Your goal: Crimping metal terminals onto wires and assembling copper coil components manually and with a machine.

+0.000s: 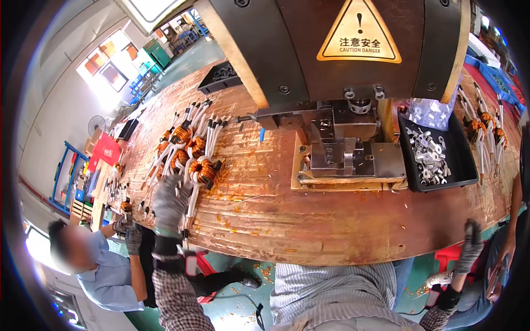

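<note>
My left hand [170, 203], in a grey knit glove, reaches over the near end of a cluster of copper-wound ring coils [201, 171] with thick white leads. It is beside or on the white leads [192, 207]; motion blur hides whether its fingers grip one. My right hand [471, 245], gloved too, is at the table's right front edge, its fingers stretched upward and nothing visible in them. Ahead of me stands a press [361, 83] with a yellow warning triangle. Its steel die block [348, 160] holds no coil that I can see.
A black tray [469, 175] of silver ring terminals [428, 157] sits right of the die, a clear plastic bag [433, 113] at its back. More coils [486, 124] lie far right. A co-worker [107, 276] sits at left; another person's arm [505, 243] is at right. Another black tray [221, 83] stands behind.
</note>
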The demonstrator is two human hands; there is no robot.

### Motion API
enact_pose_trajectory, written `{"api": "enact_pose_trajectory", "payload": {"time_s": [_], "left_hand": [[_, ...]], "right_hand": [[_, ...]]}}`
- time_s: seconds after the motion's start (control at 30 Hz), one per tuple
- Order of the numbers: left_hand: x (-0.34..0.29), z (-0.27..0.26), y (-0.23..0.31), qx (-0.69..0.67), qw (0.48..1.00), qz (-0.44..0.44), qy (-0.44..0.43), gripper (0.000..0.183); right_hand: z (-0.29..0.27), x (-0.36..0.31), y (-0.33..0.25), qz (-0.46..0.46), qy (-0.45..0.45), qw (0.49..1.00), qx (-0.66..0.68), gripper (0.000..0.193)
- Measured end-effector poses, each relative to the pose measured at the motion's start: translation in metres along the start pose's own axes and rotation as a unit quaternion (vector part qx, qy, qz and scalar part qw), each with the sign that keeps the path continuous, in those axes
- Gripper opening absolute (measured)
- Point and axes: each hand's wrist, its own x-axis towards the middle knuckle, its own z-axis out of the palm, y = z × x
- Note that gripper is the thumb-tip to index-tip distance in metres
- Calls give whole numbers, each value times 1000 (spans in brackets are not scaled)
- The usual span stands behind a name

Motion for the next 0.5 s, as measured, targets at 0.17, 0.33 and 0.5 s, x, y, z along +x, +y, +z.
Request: {"api": "enact_pose_trajectory", "payload": {"time_s": [0.17, 0.33, 0.5], "left_hand": [[38, 33, -98, -190, 946, -170, -200, 28], [39, 60, -11, 166, 883, -174, -403, 56], [33, 66, 5, 260, 854, -217, -395, 58]], "right_hand": [[65, -42, -27, -59, -103, 983, -140, 13], [89, -47, -42, -121, -42, 976, -175, 7], [92, -49, -33, -155, -33, 964, -213, 7]]}}
